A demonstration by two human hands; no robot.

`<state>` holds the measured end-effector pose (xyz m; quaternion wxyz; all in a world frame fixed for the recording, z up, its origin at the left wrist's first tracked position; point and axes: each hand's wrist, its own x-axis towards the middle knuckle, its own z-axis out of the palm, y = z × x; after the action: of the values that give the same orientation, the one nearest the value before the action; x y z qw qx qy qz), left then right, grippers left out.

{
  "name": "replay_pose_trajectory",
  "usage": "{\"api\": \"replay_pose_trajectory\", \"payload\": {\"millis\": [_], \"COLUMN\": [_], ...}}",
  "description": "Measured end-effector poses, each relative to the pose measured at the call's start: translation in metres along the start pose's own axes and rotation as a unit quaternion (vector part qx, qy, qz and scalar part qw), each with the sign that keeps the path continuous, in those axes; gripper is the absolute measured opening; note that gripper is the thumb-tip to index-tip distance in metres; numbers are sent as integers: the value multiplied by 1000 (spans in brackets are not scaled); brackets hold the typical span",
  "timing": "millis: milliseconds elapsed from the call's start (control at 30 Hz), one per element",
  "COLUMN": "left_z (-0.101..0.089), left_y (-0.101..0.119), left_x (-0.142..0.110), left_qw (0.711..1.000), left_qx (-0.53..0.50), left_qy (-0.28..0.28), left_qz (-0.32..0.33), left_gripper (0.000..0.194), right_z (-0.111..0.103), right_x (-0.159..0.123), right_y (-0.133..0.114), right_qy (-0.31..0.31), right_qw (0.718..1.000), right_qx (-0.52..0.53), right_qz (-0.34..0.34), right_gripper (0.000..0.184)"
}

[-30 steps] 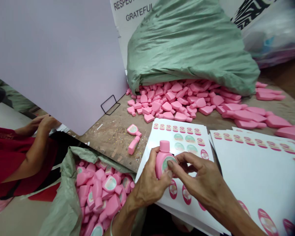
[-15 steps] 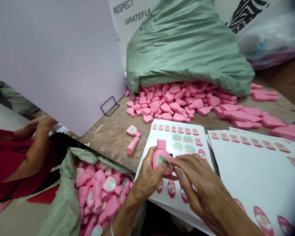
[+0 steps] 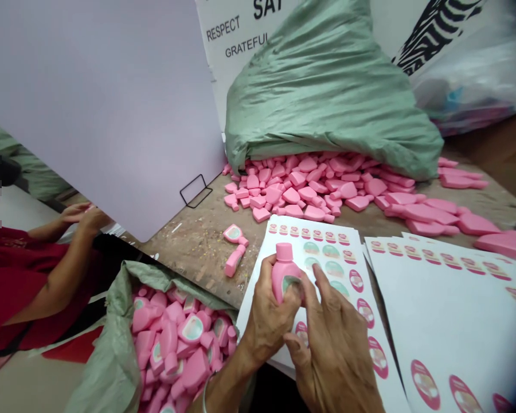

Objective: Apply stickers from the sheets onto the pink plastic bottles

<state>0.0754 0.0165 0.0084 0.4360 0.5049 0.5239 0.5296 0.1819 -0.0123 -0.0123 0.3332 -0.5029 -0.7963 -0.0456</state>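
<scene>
My left hand (image 3: 269, 324) is wrapped round a small pink plastic bottle (image 3: 284, 268), held upright with its cap on top. Its thumb presses on the green-and-white label (image 3: 289, 281) on the bottle's front and hides part of it. Beside the bottle's right side is my right hand (image 3: 337, 338), fingers apart and thumb stretched out, with nothing visible in it. Its index finger is close to the bottle; whether they touch I cannot tell. Under both hands lies a sheet of stickers (image 3: 284, 229) with pink and green labels.
A second sticker stack (image 3: 456, 298) lies at the right. Pink bottles (image 3: 292, 195) spill from a green sack (image 3: 327, 97) at the back. Labelled bottles fill an open sack (image 3: 116, 344) at lower left. A grey panel (image 3: 112, 115) stands left, beside a person in red (image 3: 38, 281).
My right hand has drawn back from the label, its fingers opening and spreading. The label's lifted edge now appears flatter against the bottle. My left hand still holds the bottle.
</scene>
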Motion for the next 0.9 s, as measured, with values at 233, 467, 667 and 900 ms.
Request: {"api": "replay_pose_trajectory", "payload": {"millis": [233,467,667,900], "left_z": [-11,-9,-6,5], "left_y": [4,-3,-4,-2], "left_x": [-2,-4,-7,-3], "left_qw": [947,942,933,909], "left_qx": [-254,-242,-272,-316], "left_qy": [-119,-161,-174,-190], "left_qz": [-158,-165,-158,-193], "left_gripper": [26,44,48,42], "right_z": [5,3,18,0], "right_x": [5,31,36,21], "right_y": [40,31,35,74], "right_qy": [-67,-99,-109,-87], "right_qw": [935,873,780,742], "right_qx": [279,370,507,533], "right_qz": [208,302,352,396], "right_gripper": [59,78,47,45]}}
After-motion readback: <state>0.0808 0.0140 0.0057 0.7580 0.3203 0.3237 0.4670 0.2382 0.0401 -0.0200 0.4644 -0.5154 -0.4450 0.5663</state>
